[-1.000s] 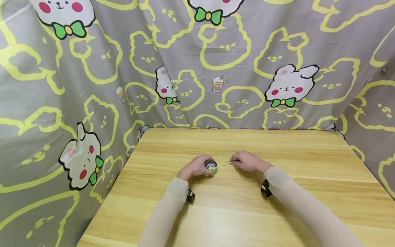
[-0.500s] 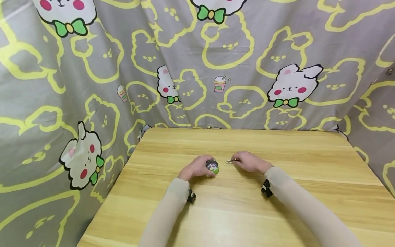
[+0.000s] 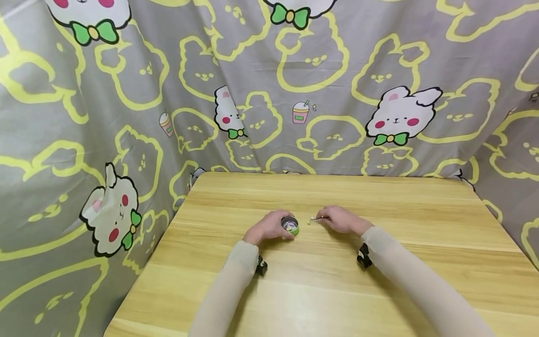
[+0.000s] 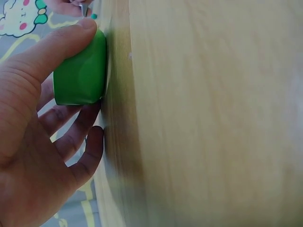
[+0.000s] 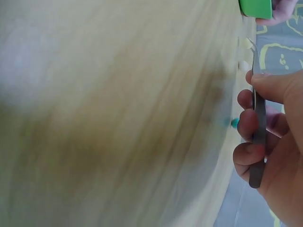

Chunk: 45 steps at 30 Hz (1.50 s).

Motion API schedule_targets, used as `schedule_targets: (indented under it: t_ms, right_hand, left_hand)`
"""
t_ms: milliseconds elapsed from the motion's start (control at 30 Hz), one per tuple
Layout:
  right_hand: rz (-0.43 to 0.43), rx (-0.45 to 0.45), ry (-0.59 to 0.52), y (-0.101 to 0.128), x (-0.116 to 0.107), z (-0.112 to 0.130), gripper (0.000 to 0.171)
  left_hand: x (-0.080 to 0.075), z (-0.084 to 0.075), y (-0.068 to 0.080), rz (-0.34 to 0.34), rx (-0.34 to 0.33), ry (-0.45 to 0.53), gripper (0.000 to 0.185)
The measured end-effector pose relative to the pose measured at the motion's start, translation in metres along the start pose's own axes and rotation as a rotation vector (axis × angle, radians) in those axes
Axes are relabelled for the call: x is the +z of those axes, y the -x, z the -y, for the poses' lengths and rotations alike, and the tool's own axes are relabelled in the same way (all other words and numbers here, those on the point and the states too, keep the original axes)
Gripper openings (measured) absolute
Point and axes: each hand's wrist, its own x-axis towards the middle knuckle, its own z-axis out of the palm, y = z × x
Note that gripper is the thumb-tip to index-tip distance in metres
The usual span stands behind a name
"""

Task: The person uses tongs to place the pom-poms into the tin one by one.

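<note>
My left hand (image 3: 271, 225) curls its thumb and fingers round a small round green container (image 4: 80, 71) standing on the table. In the head view its dark-rimmed open top (image 3: 289, 225) faces up, with small coloured pieces inside. To its right, my right hand (image 3: 342, 220) grips metal tweezers (image 5: 258, 123) with a bent tip. The tweezers' tip is at a small pale yellow piece (image 5: 247, 43); whether it is pinched I cannot tell. A whitish piece (image 5: 243, 65) and a teal bead-like piece (image 5: 235, 123) lie near the right fingers.
The wooden table (image 3: 320, 281) spreads round both hands. Its far edge meets a grey curtain (image 3: 252, 70) with yellow outlines and bear prints. More curtain hangs at the left and right sides.
The head view has shifted slightly. Both hands keep their grips on the green container and the tweezers. The tweezers' tip has moved only a little beside the yellow piece.
</note>
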Motion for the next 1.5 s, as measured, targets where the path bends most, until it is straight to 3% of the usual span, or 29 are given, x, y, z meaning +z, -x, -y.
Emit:
schedule_targets:
  t_ms: [300, 700, 900, 1233, 1500]
  right_hand:
    - [-0.087, -0.009, -0.012, 0.011, -0.017, -0.008, 0.015]
    - [-0.098, 0.095, -0.045, 0.021, -0.043, -0.011, 0.017]
    - [-0.062, 0.066, -0.039, 0.017, -0.038, -0.004, 0.017]
    - [-0.059, -0.063, -0.014, -0.003, -0.026, 0.023, 0.017]
    - [-0.037, -0.087, -0.033, -0.015, -0.017, 0.039, 0.017]
  left_hand:
    - [-0.001, -0.002, 0.0, -0.002, 0.008, -0.017, 0.055]
    - [-0.001, -0.003, 0.002, 0.006, -0.013, -0.025, 0.055]
    - [0.0, -0.001, 0.004, 0.008, -0.01, -0.002, 0.055]
    - [-0.002, -0.004, 0.003, 0.003, 0.0, -0.024, 0.056]
    - [-0.001, -0.004, 0.001, 0.001, -0.008, -0.01, 0.054]
